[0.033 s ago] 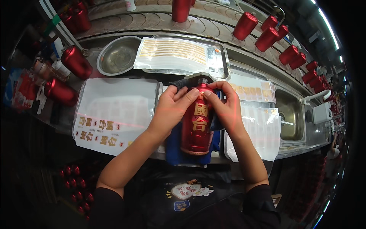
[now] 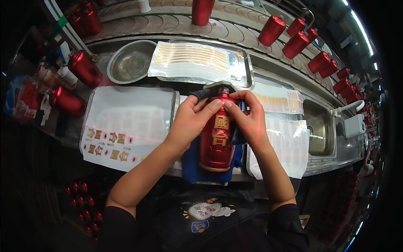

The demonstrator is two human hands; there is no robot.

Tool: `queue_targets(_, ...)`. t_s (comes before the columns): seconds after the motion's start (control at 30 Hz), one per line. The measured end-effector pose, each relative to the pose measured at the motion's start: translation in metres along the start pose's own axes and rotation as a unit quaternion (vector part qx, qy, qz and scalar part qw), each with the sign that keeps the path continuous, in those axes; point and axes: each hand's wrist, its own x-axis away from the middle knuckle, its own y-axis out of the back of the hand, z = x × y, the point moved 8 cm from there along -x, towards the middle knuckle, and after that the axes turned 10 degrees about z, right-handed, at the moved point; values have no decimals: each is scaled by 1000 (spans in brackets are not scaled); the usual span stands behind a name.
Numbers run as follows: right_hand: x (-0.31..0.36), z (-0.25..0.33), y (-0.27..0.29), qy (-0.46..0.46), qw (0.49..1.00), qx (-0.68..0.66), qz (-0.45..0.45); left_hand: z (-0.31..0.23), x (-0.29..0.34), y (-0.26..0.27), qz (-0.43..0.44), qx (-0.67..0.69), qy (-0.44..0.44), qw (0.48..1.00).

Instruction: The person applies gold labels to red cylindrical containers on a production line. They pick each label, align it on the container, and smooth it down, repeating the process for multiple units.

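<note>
A shiny red bottle [image 2: 215, 156] with raised gold characters lies tilted in front of me on a blue cloth [image 2: 191, 172], its dark-capped neck pointing away. My left hand [image 2: 196, 115] is closed against the bottle's left shoulder, its thumb pressing near a small gold decal. From the other side my right hand [image 2: 248, 115] grips the shoulder, forefinger curled by the neck. Its thumb tip presses close to the left one. The thumbs partly cover the decal. Dark cloth [image 2: 200, 93] shows behind the left fingers.
Gold character stickers lie on a white sheet [image 2: 126, 109] at left. Another sheet [image 2: 189, 61] holds gold strips beside a metal bowl [image 2: 131, 63]. More sheets [image 2: 285, 145] lie at right, by a sink [image 2: 321, 140]. Red bottles [image 2: 271, 30] stand on the conveyor [image 2: 168, 24] behind.
Very little differs. Both thumbs still press at the bottle's shoulder, and the left fingers have curled slightly. The bottles on the conveyor appear a touch farther right.
</note>
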Motion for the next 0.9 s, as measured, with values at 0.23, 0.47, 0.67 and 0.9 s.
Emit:
queue_targets(0.23,1,-1,-4,1,999,-38,14,6,-3,-3,2,47,-28,999)
queue_targets(0.47,4,-7,1,0,995,-89,46,3,0,-9,-5,-58,-60,996)
queue_targets(0.67,17,-2,-2,13,995,-89,38,8,2,-8,15,74,-9,997)
queue_targets(0.9,18,6,-11,-14,996,-71,43,17,1,-1,-7,-48,-34,998)
